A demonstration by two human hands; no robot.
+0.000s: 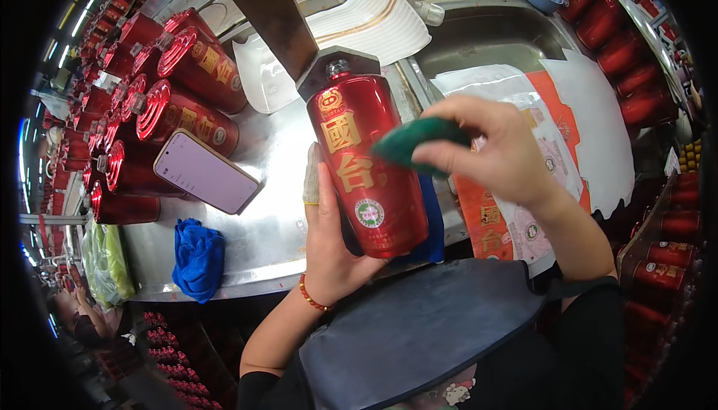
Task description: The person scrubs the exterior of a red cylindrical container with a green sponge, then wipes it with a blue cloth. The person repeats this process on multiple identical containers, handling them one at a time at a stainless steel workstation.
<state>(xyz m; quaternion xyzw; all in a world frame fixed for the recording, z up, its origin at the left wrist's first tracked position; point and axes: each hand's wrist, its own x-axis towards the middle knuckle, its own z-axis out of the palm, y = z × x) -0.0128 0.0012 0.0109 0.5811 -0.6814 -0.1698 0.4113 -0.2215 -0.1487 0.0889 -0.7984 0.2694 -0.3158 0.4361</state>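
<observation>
A shiny red bottle (396,193) with gold lettering and a round white-green emblem stands tilted in front of me, its dark neck pointing away. My left hand (333,249) grips it from the lower left, its thumb side along the bottle's left flank; a pale cover sits on one fingertip. Over the bottle's right side, my right hand (493,144) pinches a dark green scouring pad (419,144) between thumb and fingers. The pad's tip overlaps the lettering in view; whether it presses on the surface I cannot tell.
Several red bottles (183,122) crowd the left, with a phone (206,170) leaning against them. A blue cloth (198,260) lies on the metal table (262,260). Printed sheets (486,219) lie at right, below a sink (493,36). A brown post (265,6) rises behind the bottle.
</observation>
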